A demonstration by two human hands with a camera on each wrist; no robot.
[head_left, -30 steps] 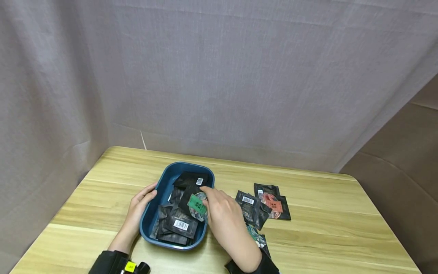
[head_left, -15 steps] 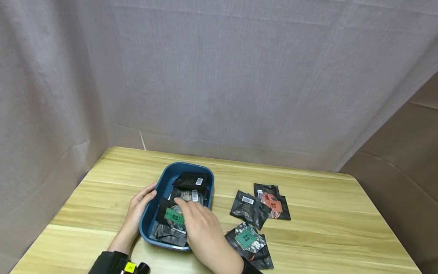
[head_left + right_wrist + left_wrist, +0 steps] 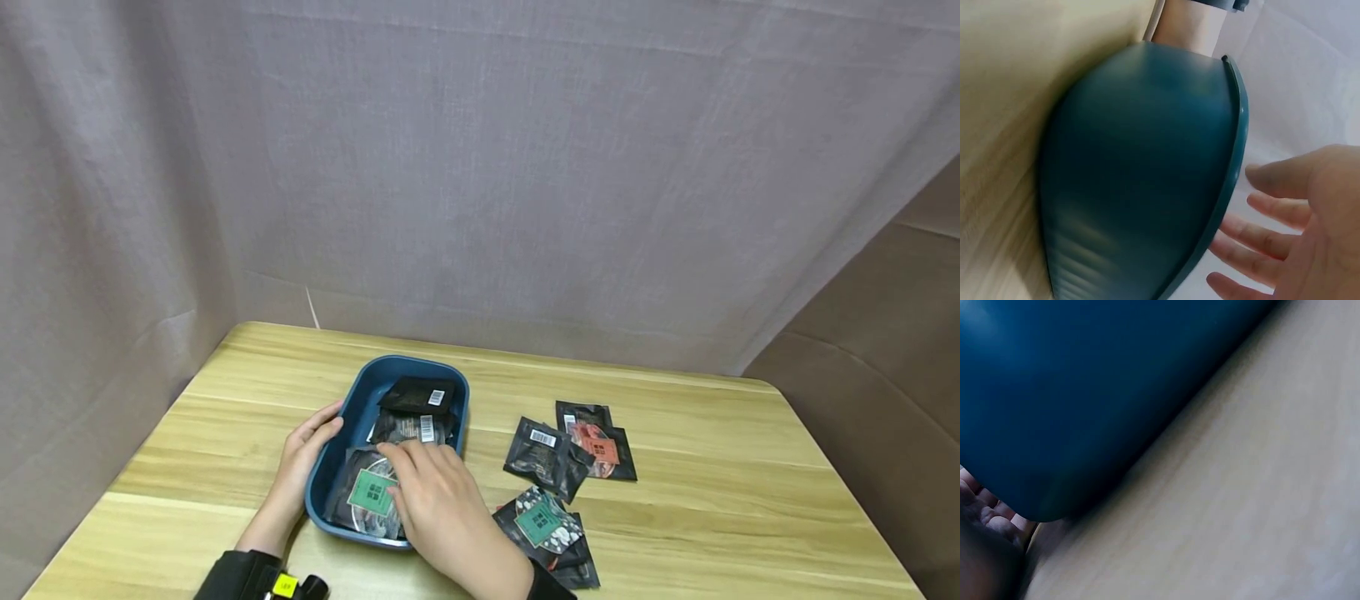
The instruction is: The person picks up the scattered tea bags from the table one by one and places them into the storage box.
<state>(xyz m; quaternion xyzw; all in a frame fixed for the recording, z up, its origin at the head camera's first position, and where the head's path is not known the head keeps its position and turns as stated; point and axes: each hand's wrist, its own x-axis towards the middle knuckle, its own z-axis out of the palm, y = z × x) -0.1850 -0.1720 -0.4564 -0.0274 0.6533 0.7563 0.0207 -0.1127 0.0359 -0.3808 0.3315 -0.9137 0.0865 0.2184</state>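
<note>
A blue plastic bin (image 3: 315, 521) holds several black sachets. My left hand (image 3: 303, 446) rests against the bin's left side, fingers extended; in the left wrist view part of that hand (image 3: 994, 515) shows beside the bin wall. On the front part of the pile lies a black sachet with a green label (image 3: 372, 493). Just over it is my right hand (image 3: 442, 508). In the right wrist view the right hand's fingers (image 3: 1260, 237) are spread and loosely bent by the rim, with nothing seen between them. Farther back in the bin lie barcode-marked sachets (image 3: 417, 395).
Right of the bin on the wooden table (image 3: 712, 500) lie more black sachets: a barcode-side-up sachet (image 3: 542, 454), a red-labelled sachet (image 3: 603, 454) and a green-labelled sachet (image 3: 538, 525) with others under it. A grey curtain (image 3: 480, 183) hangs behind the table.
My right hand has moved left and forward-down with the green-labelled sachet, then let go of it onto the pile at the bin's front. The left hand has not moved.
</note>
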